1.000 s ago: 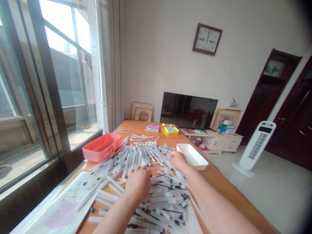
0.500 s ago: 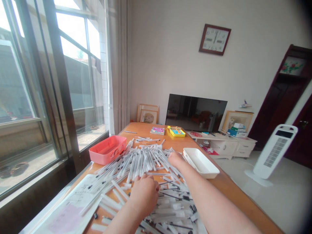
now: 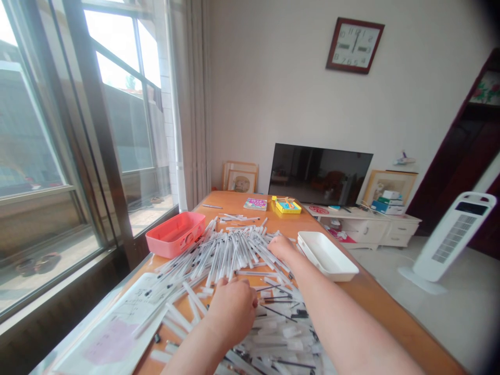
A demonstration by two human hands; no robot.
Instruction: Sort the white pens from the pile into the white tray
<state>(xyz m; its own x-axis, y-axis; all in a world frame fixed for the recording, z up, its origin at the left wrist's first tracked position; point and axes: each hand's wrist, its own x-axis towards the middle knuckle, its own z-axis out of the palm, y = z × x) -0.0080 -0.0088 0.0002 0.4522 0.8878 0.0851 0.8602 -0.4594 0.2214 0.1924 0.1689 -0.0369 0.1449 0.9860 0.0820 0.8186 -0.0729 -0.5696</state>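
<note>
Many clear pen barrels (image 3: 230,250) lie in a fanned pile across the wooden table. My left hand (image 3: 233,307) is curled above the near part of the table, between the pile and a second spread of pen parts. Whatever its fingers hold, if anything, is hidden beneath them. Stretched farther out, my right hand (image 3: 281,248) is at the right edge of the pile, fingers bent down against the barrels; its grasp is too small to make out. Loose thin black refills (image 3: 279,299) and white pen pieces (image 3: 273,333) lie below and right of my left hand.
A red plastic basket (image 3: 175,240) stands left of the pile, a white tray (image 3: 332,268) on the right. Paper with writing (image 3: 105,338) covers the near left. A booklet (image 3: 255,203) and a yellow box (image 3: 288,206) lie at the far end.
The view has tilted down and turned slightly left, so the room sits higher and farther right. Both hands stay in nearly the same places over the table.
</note>
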